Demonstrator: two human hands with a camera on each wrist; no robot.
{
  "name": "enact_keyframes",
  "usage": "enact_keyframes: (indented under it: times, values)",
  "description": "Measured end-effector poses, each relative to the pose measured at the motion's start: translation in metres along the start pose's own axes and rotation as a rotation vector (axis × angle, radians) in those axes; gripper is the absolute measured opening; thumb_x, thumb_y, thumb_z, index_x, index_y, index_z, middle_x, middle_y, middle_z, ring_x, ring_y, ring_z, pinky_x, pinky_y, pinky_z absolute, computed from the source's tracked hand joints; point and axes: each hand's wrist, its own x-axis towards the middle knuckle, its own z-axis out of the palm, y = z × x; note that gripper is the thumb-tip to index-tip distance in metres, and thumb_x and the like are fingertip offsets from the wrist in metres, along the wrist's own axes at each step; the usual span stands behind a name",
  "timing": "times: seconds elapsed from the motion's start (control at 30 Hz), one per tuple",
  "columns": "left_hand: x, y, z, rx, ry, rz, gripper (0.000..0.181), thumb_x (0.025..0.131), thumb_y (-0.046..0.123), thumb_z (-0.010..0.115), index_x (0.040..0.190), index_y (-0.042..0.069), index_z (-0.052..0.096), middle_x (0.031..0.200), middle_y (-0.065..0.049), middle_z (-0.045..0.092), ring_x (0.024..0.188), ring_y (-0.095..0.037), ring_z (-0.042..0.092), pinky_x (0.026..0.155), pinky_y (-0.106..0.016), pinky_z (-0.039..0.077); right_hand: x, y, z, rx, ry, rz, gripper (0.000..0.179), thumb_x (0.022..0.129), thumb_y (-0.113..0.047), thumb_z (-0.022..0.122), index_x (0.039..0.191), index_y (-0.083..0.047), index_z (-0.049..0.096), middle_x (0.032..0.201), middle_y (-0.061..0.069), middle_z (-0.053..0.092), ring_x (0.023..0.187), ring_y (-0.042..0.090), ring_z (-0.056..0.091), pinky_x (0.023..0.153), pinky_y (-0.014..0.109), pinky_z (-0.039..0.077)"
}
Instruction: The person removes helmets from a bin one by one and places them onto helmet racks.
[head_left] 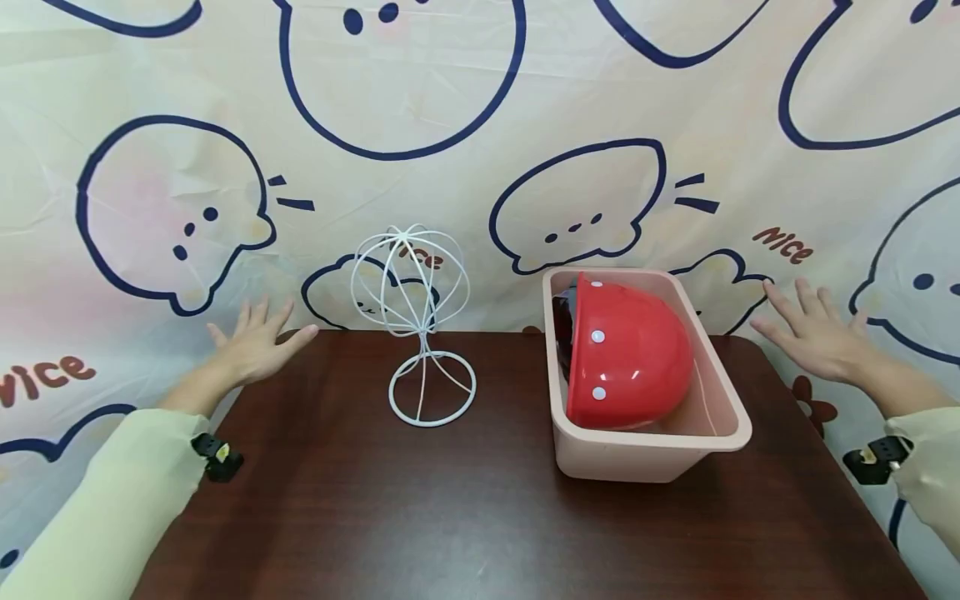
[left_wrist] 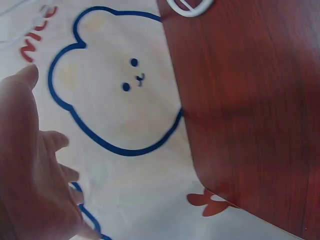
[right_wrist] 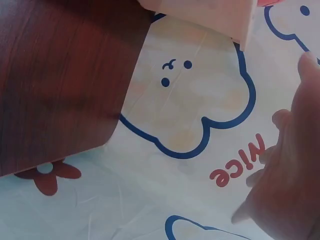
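My left hand (head_left: 258,346) is spread over the table's back left corner, holding nothing. To its right, apart from it, a white wire stand (head_left: 422,333) with a round cage top and ring base stands upright. My right hand (head_left: 817,333) is held out past the table's right edge, fingers spread and bare. Nearest to it is a pink plastic bin (head_left: 720,417), with a red helmet (head_left: 637,354) with white dots lying on its side inside. Something dark behind the helmet's rim is mostly hidden. Both wrist views show the hands with nothing in them.
A dark brown wooden table (head_left: 450,525) lies below, with rounded back corners. Close behind it hangs a pale cloth (head_left: 465,192) printed with blue cartoon outlines. The bin stands near the table's back edge. A black wrist camera (head_left: 217,457) sits on the left wrist.
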Motion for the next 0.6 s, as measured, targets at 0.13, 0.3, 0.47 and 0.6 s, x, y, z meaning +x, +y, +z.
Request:
enact_keyframes:
  times: [0.13,0.3,0.47,0.6]
  values:
    - [-0.012,0.004,-0.008,-0.046,0.011,0.022,0.092,0.102,0.067,0.030,0.160,-0.003,0.013,0.160,-0.040,-0.002,0.145,-0.062,-0.007,0.104,-0.085,-0.005,0.000,0.001,-0.004,0.080,-0.004,-0.032,0.078,0.110,-0.050,0.026,0.159,0.002,-0.005,0.155,0.045,-0.006,0.140,0.067,-0.012,0.101,0.086,-0.005]
    - [-0.029,0.012,-0.014,-0.120,0.006,0.104,0.085,0.106,0.058,0.036,0.156,-0.010,0.024,0.157,-0.041,0.018,0.141,-0.062,0.021,0.109,-0.079,0.018,-0.004,-0.001,-0.011,0.268,-0.084,-0.052,0.076,0.112,-0.043,0.024,0.156,0.008,-0.008,0.156,0.044,-0.004,0.143,0.065,-0.001,0.105,0.082,0.011]
    - [-0.047,0.024,-0.015,-0.200,-0.053,0.197,0.073,0.109,0.048,0.038,0.152,-0.011,0.033,0.152,-0.039,0.033,0.136,-0.059,0.035,0.106,-0.074,0.033,-0.009,-0.004,-0.012,0.362,-0.159,-0.038,0.076,0.112,-0.043,0.025,0.155,0.015,0.004,0.152,0.048,0.015,0.135,0.067,0.026,0.100,0.076,0.035]
    - [-0.059,0.041,-0.016,-0.231,-0.103,0.225,0.066,0.109,0.046,0.040,0.151,-0.005,0.040,0.151,-0.035,0.040,0.133,-0.056,0.043,0.101,-0.074,0.039,-0.010,-0.008,-0.009,0.423,-0.185,-0.053,0.071,0.112,-0.040,0.028,0.153,0.015,0.016,0.146,0.046,0.034,0.125,0.056,0.050,0.090,0.060,0.055]
